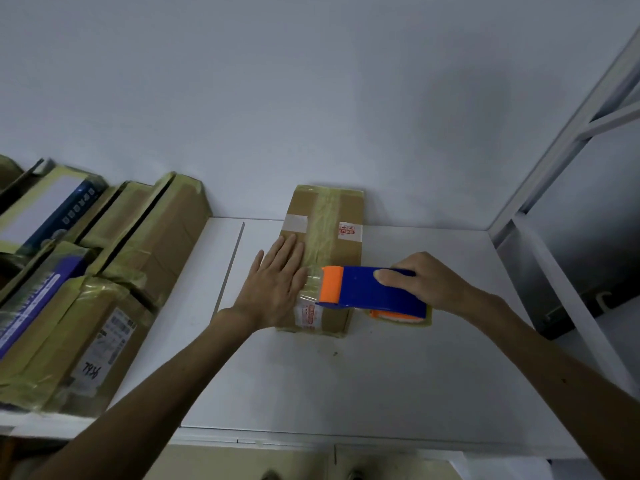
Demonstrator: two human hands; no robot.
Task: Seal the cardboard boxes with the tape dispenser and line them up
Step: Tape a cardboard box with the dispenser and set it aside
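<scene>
Head view | box (346, 251) lies mid-worktop (381, 375), far end at the wall | left hand (277, 282) spread flat on its lid | right hand (419, 278) curled round the tape dispenser (374, 292) at the near end | risk: tape may wrinkle or drift off the seam if the box slides | hidden: blade, most of the roll

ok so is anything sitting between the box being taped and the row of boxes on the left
No object: only bare table with a thin seam lies between the box and the taped boxes. The left hand rests flat on the box's left side.
</scene>
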